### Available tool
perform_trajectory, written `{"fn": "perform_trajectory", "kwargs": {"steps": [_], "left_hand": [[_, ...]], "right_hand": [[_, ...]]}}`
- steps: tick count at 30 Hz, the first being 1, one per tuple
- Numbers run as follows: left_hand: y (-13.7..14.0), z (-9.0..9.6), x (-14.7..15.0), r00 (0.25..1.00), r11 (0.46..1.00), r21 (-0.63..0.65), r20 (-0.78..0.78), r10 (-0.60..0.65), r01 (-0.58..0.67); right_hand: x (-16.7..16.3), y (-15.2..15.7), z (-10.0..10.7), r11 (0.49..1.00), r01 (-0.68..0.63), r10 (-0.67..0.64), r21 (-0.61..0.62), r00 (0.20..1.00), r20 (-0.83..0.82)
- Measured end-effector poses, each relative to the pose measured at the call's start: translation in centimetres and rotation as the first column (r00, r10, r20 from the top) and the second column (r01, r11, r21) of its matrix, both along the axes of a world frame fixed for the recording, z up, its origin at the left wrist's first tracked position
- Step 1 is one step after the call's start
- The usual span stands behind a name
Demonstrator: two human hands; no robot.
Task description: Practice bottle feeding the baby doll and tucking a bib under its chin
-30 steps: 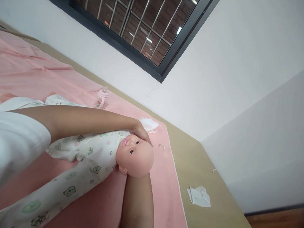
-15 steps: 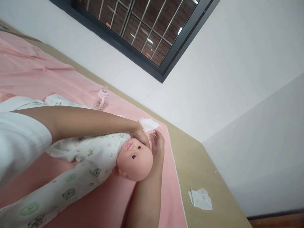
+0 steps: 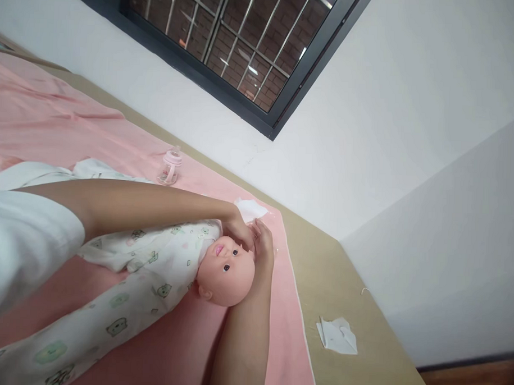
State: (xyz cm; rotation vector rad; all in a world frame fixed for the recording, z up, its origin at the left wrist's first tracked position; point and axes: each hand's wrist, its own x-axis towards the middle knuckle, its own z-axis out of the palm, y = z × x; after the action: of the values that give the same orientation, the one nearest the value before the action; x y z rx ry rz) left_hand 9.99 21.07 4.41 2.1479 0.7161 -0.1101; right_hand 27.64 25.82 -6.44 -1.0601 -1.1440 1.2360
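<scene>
Lying face-up on the pink sheet (image 3: 251, 349), the doll (image 3: 165, 273) in its printed sleepsuit fills my lower left view. My left hand (image 3: 238, 228) curls over the far side of its head, fingers pressed to the cheek. My right hand (image 3: 264, 250) cups the crown from behind, fingers loosely open. A baby bottle (image 3: 170, 168) stands well apart behind. A crumpled tissue (image 3: 336, 335) lies right, on the bare mattress (image 3: 362, 308).

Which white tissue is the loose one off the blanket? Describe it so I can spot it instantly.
Start at the pink blanket under the doll. Past its right edge, on the bare tan surface, lies the crumpled tissue. The other white wad sits on the blanket.
</scene>
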Motion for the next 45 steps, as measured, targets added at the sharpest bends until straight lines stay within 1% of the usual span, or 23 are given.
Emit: {"fn": "perform_trajectory", "kwargs": {"steps": [2,3,4,6,9,12,14,16,18,21,22,24,26,28,30,32,34,36,37,38,41,45], "left_hand": [[-0.3,1.7,-0.9,0.995,1.000,0.013,-0.100,-0.010,0.012],[-0.6,2.6,-1.5,0.996,0.998,0.056,-0.087,-0.008,0.013],[-1.0,3.5,-2.3,0.999,0.992,0.127,-0.038,-0.012,0.016],[-2.0,5.0,-4.2,1.000,0.965,0.263,0.015,-0.014,0.010],[-3.9,6.3,-7.2,0.998,0.910,0.413,0.060,0.017,-0.040],[-5.8,6.4,-9.6,0.987,0.864,0.491,0.159,0.036,-0.111],[-6.6,6.1,-10.6,0.976,0.832,0.530,0.208,0.062,-0.165],[-7.1,5.6,-11.1,0.966,0.795,0.565,0.242,0.095,-0.220],[-7.3,5.1,-11.4,0.954,0.760,0.594,0.276,0.117,-0.265],[-7.3,4.7,-11.4,0.931,0.735,0.596,0.340,0.134,-0.324],[-7.2,4.6,-11.4,0.918,0.735,0.582,0.370,0.141,-0.348],[-7.1,4.6,-11.5,0.883,0.742,0.538,0.445,0.151,-0.399],[-6.9,4.8,-11.7,0.848,0.774,0.480,0.513,0.134,-0.412],[-6.8,5.2,-12.1,0.832,0.832,0.426,0.551,0.073,-0.355],[-6.8,5.6,-12.7,0.824,0.889,0.377,0.567,0.002,-0.262],[-6.9,5.9,-13.2,0.814,0.930,0.319,0.580,-0.039,-0.183],[-7.3,6.3,-13.7,0.812,0.962,0.255,0.578,-0.074,-0.093],[-7.6,6.6,-14.1,0.822,0.978,0.209,0.557,-0.121,0.002],[-7.8,6.7,-14.3,0.830,0.979,0.204,0.541,-0.136,0.027],[-8.0,6.9,-14.4,0.839,0.977,0.213,0.527,-0.137,0.026],[-8.3,7.2,-14.6,0.853,0.967,0.247,0.516,-0.079,-0.059],[-8.9,7.3,-14.4,0.860,0.968,0.210,0.509,0.012,-0.138]], "right_hand": [[-0.4,0.1,0.0,0.999,-0.032,0.032,0.000,0.999,0.014],[-0.6,0.1,0.1,0.999,-0.038,0.038,0.002,0.999,0.004],[-0.7,0.0,0.2,0.999,-0.041,0.042,0.005,0.999,-0.012],[-0.9,-0.3,0.5,0.999,-0.049,0.048,-0.005,0.998,-0.042],[-1.1,-1.1,1.4,0.999,-0.033,0.031,-0.026,0.998,-0.047],[-1.1,-1.9,3.3,1.000,0.017,-0.016,0.024,0.999,-0.035],[-1.2,-2.4,5.1,0.996,0.022,-0.024,0.086,1.000,0.013],[-1.3,-3.0,7.5,0.989,-0.017,0.002,0.150,0.995,0.104],[-1.5,-4.1,10.1,0.979,-0.079,0.036,0.188,0.975,0.219],[-2.3,-6.5,13.9,0.965,-0.158,0.055,0.211,0.904,0.424],[-2.8,-7.5,15.0,0.959,-0.187,0.063,0.213,0.873,0.483],[-3.9,-9.5,16.8,0.943,-0.248,0.089,0.221,0.830,0.551],[-5.1,-11.4,18.1,0.917,-0.315,0.121,0.244,0.804,0.583],[-6.3,-13.1,19.0,0.878,-0.394,0.141,0.273,0.757,0.638],[-7.4,-14.6,19.6,0.827,-0.483,0.155,0.286,0.686,0.711],[-8.2,-15.9,20.1,0.770,-0.567,0.169,0.294,0.624,0.763],[-8.8,-17.0,20.5,0.716,-0.622,0.167,0.317,0.593,0.788],[-9.1,-18.0,20.7,0.675,-0.648,0.139,0.353,0.582,0.801],[-9.1,-18.4,20.8,0.662,-0.652,0.120,0.370,0.580,0.806],[-9.1,-18.7,20.9,0.654,-0.651,0.103,0.385,0.581,0.808],[-8.8,-19.2,20.9,0.652,-0.625,0.063,0.429,0.608,0.791],[-8.7,-19.1,20.7,0.671,-0.576,0.019,0.467,0.643,0.766]]}}
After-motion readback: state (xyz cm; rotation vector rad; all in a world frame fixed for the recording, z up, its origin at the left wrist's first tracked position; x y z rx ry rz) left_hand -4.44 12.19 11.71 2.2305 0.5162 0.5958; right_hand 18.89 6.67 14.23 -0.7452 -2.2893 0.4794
